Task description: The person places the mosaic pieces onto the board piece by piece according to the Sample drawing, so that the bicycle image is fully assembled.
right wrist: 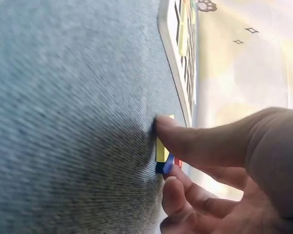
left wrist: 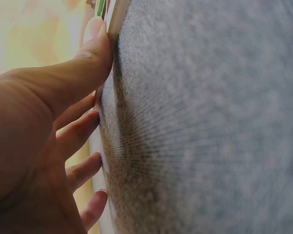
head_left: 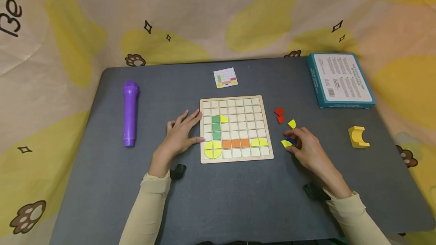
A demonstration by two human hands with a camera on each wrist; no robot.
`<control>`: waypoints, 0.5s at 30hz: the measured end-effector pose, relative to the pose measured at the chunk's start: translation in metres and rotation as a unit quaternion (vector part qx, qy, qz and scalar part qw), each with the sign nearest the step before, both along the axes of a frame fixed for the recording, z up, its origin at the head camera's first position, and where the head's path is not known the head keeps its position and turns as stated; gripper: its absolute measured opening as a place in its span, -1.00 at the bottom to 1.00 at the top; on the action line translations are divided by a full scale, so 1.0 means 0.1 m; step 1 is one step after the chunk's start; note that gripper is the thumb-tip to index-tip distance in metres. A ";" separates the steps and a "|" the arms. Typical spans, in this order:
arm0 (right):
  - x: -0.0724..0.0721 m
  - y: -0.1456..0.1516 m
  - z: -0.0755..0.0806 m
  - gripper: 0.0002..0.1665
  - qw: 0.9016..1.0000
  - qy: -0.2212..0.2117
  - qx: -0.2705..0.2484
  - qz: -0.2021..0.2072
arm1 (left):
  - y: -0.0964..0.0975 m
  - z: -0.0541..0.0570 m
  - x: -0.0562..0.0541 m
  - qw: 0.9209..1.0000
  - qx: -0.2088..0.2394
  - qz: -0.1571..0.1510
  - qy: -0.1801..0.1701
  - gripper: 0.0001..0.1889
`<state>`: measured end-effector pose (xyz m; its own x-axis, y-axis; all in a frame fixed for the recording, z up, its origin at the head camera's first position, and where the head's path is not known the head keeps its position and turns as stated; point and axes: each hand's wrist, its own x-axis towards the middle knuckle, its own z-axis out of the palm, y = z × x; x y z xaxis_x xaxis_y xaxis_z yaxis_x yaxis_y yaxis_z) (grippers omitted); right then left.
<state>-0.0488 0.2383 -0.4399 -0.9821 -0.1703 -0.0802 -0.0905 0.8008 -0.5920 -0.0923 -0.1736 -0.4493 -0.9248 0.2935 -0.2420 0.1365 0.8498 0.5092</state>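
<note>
A wooden grid board lies mid-table, bearing green and orange squares and several yellow quarter-circle tiles. My left hand rests at its left edge, fingers spread, thumb touching the rim; in the left wrist view the thumb lies along that edge. Right of the board, my right hand has thumb and fingertips around a yellow quarter-circle tile and a blue tile side by side. The right wrist view has the thumb at the yellow tile and a fingertip against the blue tile.
Two red tiles and another yellow quarter-circle tile lie beyond the right hand. A pattern card sits behind the board. A purple microphone-shaped stick lies left; a teal box and a yellow notched block stand right.
</note>
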 end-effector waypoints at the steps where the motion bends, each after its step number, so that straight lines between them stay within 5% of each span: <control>1: -0.01 0.00 0.00 -0.57 1.000 -0.001 0.000 0.005 | 0.00 0.00 0.00 1.000 0.000 0.001 0.000 0.00; 8: -0.04 0.02 0.01 -0.76 1.000 -0.003 0.001 0.019 | 0.00 0.00 0.00 1.000 -0.002 0.000 -0.001 0.00; 15: -0.06 0.01 0.03 -0.74 1.000 -0.029 0.007 0.000 | 0.01 0.02 0.00 1.000 0.000 0.002 -0.002 0.00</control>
<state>-0.0544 0.2392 -0.4370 -0.9758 -0.1688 -0.1391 -0.0567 0.8094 -0.5846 -0.0922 -0.1729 -0.4477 -0.9252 0.2897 -0.2452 0.1313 0.8505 0.5093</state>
